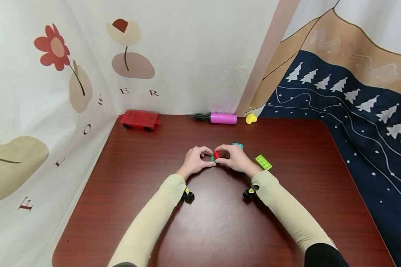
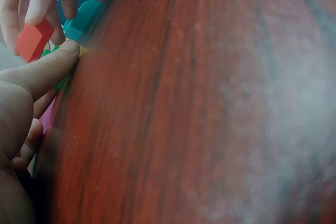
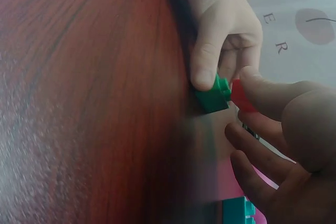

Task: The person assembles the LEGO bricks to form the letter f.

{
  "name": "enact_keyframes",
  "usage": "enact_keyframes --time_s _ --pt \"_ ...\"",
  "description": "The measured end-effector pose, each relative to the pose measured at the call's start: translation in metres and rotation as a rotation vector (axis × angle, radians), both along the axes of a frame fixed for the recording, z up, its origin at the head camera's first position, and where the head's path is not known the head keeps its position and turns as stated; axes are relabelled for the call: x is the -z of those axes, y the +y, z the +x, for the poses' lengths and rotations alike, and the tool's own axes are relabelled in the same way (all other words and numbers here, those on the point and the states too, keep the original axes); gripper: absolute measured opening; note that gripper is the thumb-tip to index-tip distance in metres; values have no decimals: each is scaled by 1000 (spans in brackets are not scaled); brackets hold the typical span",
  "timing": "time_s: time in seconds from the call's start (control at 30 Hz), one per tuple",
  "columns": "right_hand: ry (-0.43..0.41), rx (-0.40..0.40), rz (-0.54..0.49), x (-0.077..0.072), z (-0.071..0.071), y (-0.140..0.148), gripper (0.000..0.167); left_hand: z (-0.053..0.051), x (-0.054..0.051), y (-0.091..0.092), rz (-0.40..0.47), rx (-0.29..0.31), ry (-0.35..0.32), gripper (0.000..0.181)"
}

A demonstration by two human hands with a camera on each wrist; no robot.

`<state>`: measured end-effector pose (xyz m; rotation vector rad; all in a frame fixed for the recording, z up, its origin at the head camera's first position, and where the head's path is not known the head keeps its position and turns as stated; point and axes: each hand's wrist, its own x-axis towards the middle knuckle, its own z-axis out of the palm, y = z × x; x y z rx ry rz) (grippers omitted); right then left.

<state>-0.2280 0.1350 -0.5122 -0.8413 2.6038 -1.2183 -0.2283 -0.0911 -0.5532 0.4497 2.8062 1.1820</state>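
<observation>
Red cart, lime brick on table

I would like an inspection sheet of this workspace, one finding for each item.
Surface: reddish-brown table, glossy reflection near its middle.
Job's things: green block and red block, close together; contact unclear.
Clutter: lime block, teal block, wheeled red toy, purple cylinder, yellow object.
Grips: left grip pinches the green block; right grip pinches the red block.
Cables: nothing seen for certain; black loops beside the purple cylinder are unclear.
Surroundings: flower-printed backdrop behind and left; tree-printed backdrop at right.
</observation>
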Motion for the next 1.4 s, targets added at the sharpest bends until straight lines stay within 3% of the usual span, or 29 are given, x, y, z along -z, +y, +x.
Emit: enact_keyframes --time_s 0.53,1.03,1.4 --pt "42 21 -39 10 1 -10 32 1 -1 1 8 -13 35 41" --pt "185 52 77 8 1 -18 32 1 0 0 10 -19 25 41" --pt "169 71 84 8 1 -17 33 0 2 1 4 -21 26 42"
